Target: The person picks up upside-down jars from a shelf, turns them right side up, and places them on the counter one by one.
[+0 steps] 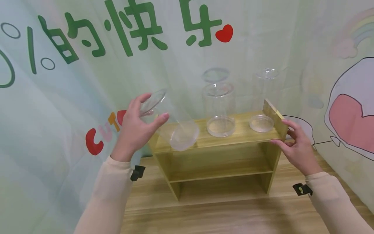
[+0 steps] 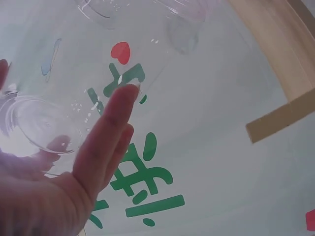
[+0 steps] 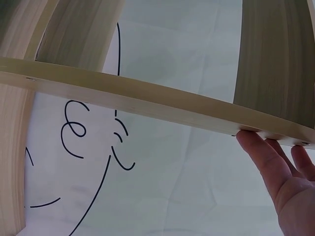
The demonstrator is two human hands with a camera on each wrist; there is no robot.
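My left hand (image 1: 135,125) grips a clear plastic jar (image 1: 179,136) near its upper rim. The jar leans over the left end of a small wooden shelf (image 1: 201,139), its round base close over the top board. In the left wrist view, thumb and fingers of the left hand (image 2: 93,162) spread around the see-through wall. At the shelf's right end, my right hand (image 1: 299,146) holds the side panel (image 1: 274,113), thumb at the front edge. The right wrist view shows fingertips (image 3: 248,137) against the panel's outer face.
Two more clear jars stand on the top board, one in the middle (image 1: 221,128) and one at the right (image 1: 261,123). A printed curtain (image 1: 181,71) hangs close behind the shelf. Wood-patterned surface (image 1: 222,217) lies underneath.
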